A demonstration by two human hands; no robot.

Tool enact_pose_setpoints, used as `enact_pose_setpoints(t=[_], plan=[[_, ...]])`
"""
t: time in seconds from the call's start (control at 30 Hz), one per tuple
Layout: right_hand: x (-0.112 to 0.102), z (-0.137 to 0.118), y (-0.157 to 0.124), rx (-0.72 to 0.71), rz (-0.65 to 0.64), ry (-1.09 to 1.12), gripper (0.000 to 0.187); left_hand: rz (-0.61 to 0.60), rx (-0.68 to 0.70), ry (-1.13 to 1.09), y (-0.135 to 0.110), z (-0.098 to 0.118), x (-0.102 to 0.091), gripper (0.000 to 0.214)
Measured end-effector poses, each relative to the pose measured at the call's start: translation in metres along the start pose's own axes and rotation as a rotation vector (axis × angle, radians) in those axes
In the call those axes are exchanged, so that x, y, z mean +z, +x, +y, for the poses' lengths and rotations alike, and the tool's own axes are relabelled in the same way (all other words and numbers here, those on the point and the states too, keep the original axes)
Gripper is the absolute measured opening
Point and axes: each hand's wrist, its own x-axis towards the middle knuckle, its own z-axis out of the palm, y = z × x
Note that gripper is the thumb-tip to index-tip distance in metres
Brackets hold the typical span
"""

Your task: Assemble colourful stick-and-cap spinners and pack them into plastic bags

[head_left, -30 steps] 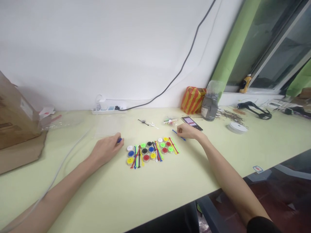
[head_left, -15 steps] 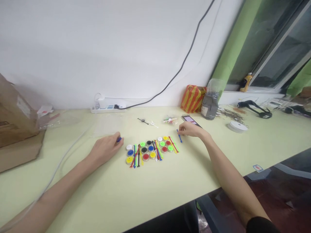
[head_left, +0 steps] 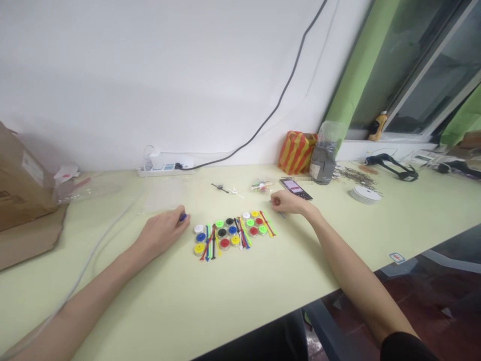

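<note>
My left hand [head_left: 164,226], resting on the table left of the parts, is closed on a small blue round piece [head_left: 183,217] that shows at its fingertips. My right hand [head_left: 289,201] pinches a thin blue plastic arrow [head_left: 281,214], now mostly hidden by the fingers. Between the hands lie several round pieces with coloured tops, such as a yellow one [head_left: 199,248] and a red one [head_left: 224,243]. Plastic arrows lie among them in groups, with a red arrow [head_left: 264,219] at the right end.
Behind the parts lie a black arrow spinner [head_left: 220,187], a white one [head_left: 234,191] and a clear bag of coloured pieces [head_left: 262,186]. A phone [head_left: 296,188] is just behind my right hand. A power strip [head_left: 165,172], cardboard box [head_left: 26,180] and white roll [head_left: 365,194] stand farther out.
The blue arrow in my right hand has turned, so that it is now largely hidden by the fingers. My left hand keeps its place and its blue piece.
</note>
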Motion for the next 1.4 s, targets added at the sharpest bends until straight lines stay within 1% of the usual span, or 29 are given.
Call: enact_pose_setpoints(t=[0.17, 0.3, 0.4, 0.47, 0.53, 0.63, 0.7, 0.8, 0.93, 1.13, 1.4], plan=[[-0.005, 0.002, -0.002, -0.02, -0.017, 0.076, 0.002, -0.001, -0.004, -0.002, 0.0, 0.0, 0.0, 0.031], [-0.007, 0.007, -0.002, -0.009, -0.05, 0.134, 0.007, -0.012, -0.002, 0.017, 0.0, 0.001, 0.0, 0.029], [-0.005, 0.007, 0.0, -0.04, -0.076, 0.126, 0.006, -0.01, 0.007, 0.027, -0.001, 0.001, -0.001, 0.029], [-0.005, 0.005, 0.001, -0.042, -0.079, 0.125, 0.005, -0.012, 0.01, 0.027, -0.001, 0.001, -0.001, 0.029], [-0.006, 0.001, 0.0, -0.046, -0.052, 0.138, 0.006, -0.015, 0.009, 0.027, -0.001, 0.001, -0.001, 0.03], [-0.011, -0.01, -0.005, -0.11, -0.034, 0.203, 0.009, -0.013, 0.006, 0.031, -0.001, 0.001, -0.001, 0.03], [-0.014, -0.018, -0.008, -0.16, -0.081, 0.248, 0.014, -0.008, 0.007, 0.028, -0.001, 0.001, 0.0, 0.031], [-0.015, -0.028, -0.011, -0.186, -0.176, 0.266, 0.016, 0.001, 0.006, 0.01, -0.001, 0.001, 0.0, 0.031], [-0.012, -0.03, -0.011, -0.193, -0.24, 0.274, 0.016, -0.003, 0.009, -0.008, -0.001, 0.0, 0.001, 0.032], [-0.008, -0.025, -0.009, -0.232, -0.294, 0.27, 0.018, -0.016, 0.008, 0.01, 0.001, -0.002, 0.003, 0.032], [-0.006, -0.024, -0.009, -0.226, -0.292, 0.271, 0.019, -0.018, 0.004, 0.009, 0.001, -0.002, 0.003, 0.032]])
